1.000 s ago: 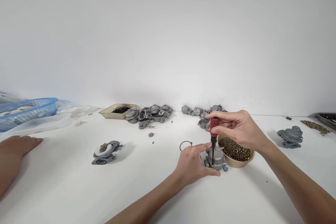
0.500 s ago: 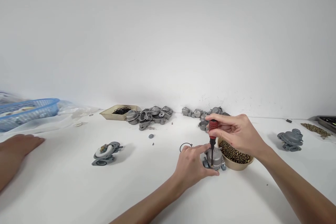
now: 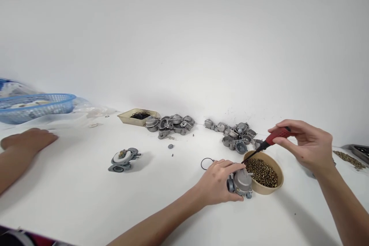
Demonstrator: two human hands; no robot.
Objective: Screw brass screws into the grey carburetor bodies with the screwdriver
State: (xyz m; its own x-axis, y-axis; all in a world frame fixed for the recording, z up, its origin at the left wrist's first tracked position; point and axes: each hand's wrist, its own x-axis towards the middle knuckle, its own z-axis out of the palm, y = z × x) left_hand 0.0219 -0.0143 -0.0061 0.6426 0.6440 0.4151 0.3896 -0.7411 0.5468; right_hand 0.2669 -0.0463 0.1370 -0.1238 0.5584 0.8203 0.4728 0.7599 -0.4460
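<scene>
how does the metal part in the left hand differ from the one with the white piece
The held part has a dome on top; the other part shows its white piece uncovered. The left hand grips the held part; no hand touches the other part. The held part is beside the bowl; the other part stands apart. Both look greyish.

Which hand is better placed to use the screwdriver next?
Probably the right hand: it holds the slim, red-handled, black-shafted screwdriver, while the left hand is occupied, grasping the domed, grey metal part.
</scene>
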